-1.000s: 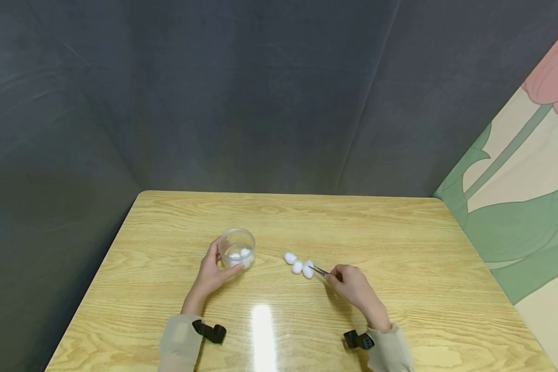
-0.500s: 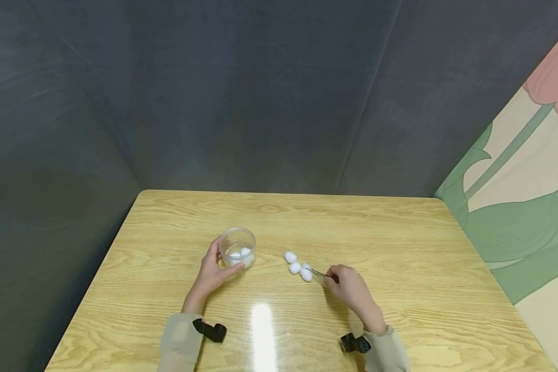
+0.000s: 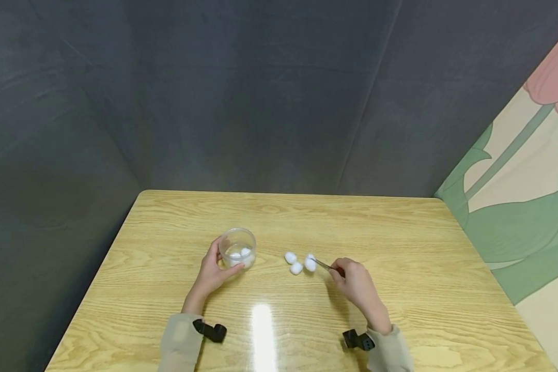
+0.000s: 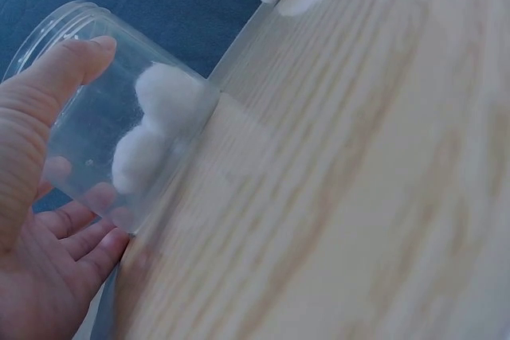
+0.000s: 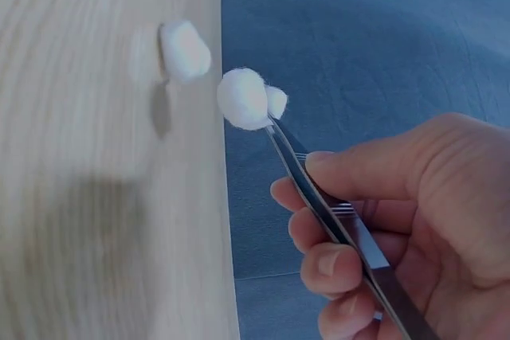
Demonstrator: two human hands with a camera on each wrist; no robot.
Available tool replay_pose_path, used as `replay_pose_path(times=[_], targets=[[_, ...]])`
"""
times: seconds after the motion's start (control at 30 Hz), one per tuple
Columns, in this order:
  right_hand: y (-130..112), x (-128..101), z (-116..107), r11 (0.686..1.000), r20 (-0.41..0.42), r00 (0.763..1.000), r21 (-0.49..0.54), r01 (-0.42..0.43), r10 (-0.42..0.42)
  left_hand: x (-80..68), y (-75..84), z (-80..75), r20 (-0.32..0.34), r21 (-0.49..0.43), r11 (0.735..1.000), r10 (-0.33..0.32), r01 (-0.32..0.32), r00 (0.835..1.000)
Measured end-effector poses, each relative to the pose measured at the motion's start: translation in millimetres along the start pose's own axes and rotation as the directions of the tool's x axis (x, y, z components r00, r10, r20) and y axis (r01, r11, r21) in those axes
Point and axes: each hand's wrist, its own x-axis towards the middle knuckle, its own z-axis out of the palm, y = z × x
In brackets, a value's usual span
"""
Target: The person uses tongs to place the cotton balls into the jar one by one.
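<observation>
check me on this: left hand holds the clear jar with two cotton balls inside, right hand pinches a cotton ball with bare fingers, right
Not quite. The right hand does not pinch the cotton ball with bare fingers: it holds metal tweezers, and their tips grip the ball, as the right wrist view shows. The rest stands: the left hand holds the clear jar with two cotton balls inside.

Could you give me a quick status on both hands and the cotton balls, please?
Left hand holds clear jar, two balls inside. Right hand grips tweezers, pinching one cotton ball. Two more balls on table.
</observation>
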Motion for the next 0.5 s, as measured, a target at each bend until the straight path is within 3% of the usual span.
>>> replay_pose_path(times=[0.5], targets=[[-11,12,-1,1.0,-0.033,0.999,-0.022,0.011,-0.012,-0.4,-0.6,-0.2,0.002,0.004,1.0,0.006,-0.006,1.0]])
